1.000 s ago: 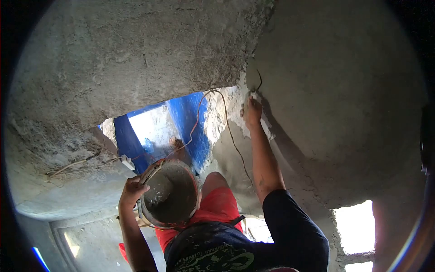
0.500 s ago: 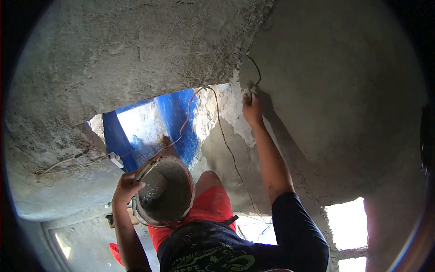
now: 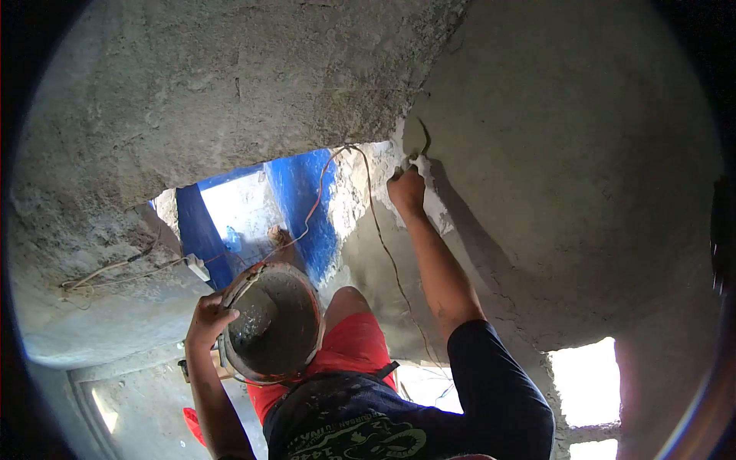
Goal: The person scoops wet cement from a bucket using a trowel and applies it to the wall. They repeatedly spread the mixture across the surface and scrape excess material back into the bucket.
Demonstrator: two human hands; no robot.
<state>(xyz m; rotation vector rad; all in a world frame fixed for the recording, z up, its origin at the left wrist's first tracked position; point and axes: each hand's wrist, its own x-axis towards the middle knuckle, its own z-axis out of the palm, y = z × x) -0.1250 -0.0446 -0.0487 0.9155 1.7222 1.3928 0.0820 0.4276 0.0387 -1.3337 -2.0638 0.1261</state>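
My left hand [image 3: 207, 318] grips the rim of a round bucket [image 3: 313, 326], thumb over the edge, and holds it tilted at my waist. Wet grey mortar [image 3: 257, 318] lies inside the bucket. My right hand [image 3: 406, 190] is raised at the wall, its fingers closed around what looks like a trowel [image 3: 425, 138]. Only a thin dark curved blade shows, nearly edge-on against the wall; the handle is mostly covered by my fingers. Around that hand is a pale rough patch [image 3: 435, 203] bordering smoother grey plaster [image 3: 552, 192].
A rough concrete surface [image 3: 230, 84] spans the upper left. Cables [image 3: 381, 230] hang from the opening's edge past my knee, and a white socket block [image 3: 198, 267] hangs at left. Blue-painted surfaces [image 3: 299, 192] show through the opening. Bright wall openings [image 3: 586, 379] are at lower right.
My right hand has moved down and to the left along the wall, with the trowel blade now more upright. The bucket has shifted slightly left with my left hand.
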